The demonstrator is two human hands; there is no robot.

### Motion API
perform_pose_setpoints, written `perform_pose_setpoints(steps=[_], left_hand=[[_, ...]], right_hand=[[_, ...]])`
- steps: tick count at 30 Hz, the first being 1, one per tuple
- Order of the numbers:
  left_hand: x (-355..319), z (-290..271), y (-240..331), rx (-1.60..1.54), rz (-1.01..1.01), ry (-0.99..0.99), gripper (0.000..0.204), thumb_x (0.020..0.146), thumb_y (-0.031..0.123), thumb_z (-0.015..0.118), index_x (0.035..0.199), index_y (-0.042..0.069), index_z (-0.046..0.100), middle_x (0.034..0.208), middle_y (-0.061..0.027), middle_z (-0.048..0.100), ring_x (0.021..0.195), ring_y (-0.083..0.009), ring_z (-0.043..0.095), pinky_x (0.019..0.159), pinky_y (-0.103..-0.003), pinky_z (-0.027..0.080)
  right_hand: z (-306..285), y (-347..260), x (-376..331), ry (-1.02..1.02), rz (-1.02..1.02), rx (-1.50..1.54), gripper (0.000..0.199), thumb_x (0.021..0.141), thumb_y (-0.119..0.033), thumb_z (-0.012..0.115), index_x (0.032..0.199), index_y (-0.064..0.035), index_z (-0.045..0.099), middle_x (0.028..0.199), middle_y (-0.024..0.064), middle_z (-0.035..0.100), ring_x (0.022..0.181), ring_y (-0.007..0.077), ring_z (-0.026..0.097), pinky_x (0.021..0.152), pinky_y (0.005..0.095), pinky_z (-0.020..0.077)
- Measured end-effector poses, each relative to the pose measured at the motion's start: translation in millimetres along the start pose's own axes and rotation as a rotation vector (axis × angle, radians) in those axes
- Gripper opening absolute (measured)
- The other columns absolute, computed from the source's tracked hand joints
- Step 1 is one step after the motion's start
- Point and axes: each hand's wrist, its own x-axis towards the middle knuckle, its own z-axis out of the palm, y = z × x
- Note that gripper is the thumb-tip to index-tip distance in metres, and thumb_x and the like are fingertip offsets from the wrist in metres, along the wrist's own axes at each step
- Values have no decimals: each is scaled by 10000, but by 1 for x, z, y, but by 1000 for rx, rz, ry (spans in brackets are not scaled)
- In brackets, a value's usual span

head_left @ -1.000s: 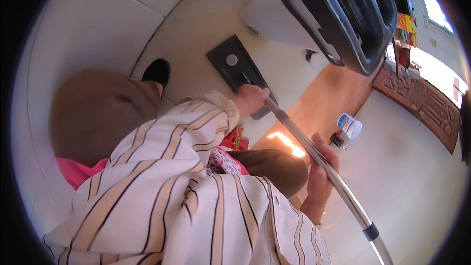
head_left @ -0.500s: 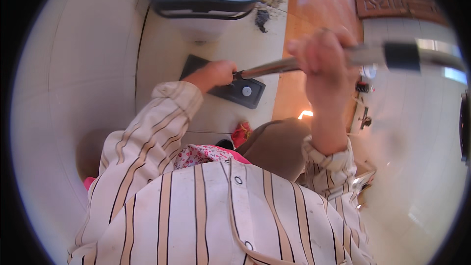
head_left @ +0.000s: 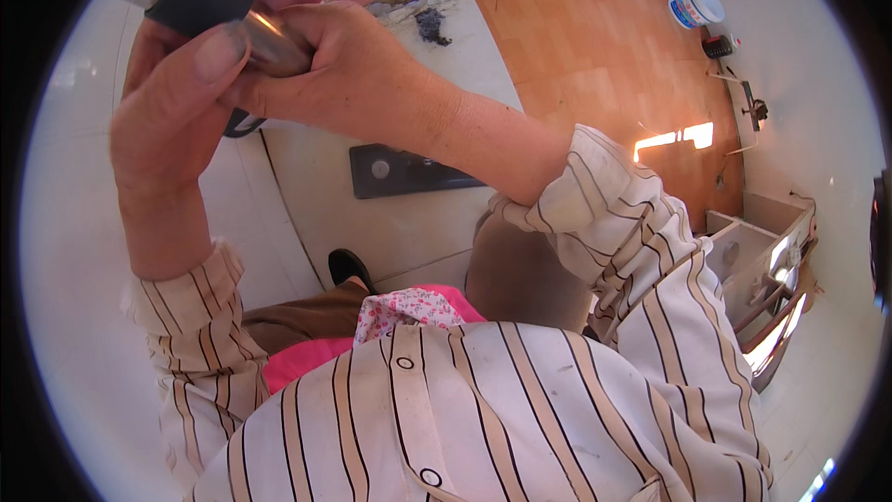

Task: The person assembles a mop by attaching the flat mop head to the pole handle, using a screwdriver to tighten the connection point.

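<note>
Below me a dark flat plate (head_left: 413, 170) with a pale round knob lies on the cream floor (head_left: 307, 214). Just beyond the plate the floor turns to orange wood boards (head_left: 595, 46). Far across those boards from the plate stands a small white tub (head_left: 696, 6) with a blue band. My black shoe (head_left: 348, 267) sits just short of the plate.
</note>
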Motion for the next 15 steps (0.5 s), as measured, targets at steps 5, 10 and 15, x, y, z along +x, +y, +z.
perform_pose_setpoints(steps=[5,10,15], left_hand=[[22,32,0,120,1,-40,245,883,152,439,1050,-25,464,912,-134,571,884,-185,565,834,-315,436],[53,75,-5,104,-87,-27,333,838,70,540,1151,10,447,980,-82,556,868,-130,539,750,-269,425],[46,98,-87,305,204,186,272,828,4,481,1099,16,504,964,-74,576,856,-97,530,767,-233,420]], right_hand=[[-31,-15,-8,90,-258,-223,197,688,-196,688,757,-47,579,630,1,550,634,43,521,539,214,404],[-97,-24,-21,-106,136,-100,235,734,-205,634,862,-49,513,697,26,534,637,92,510,562,245,417],[-163,-26,-47,134,191,245,192,829,-144,497,650,-85,460,522,-26,392,474,78,383,562,268,407]])
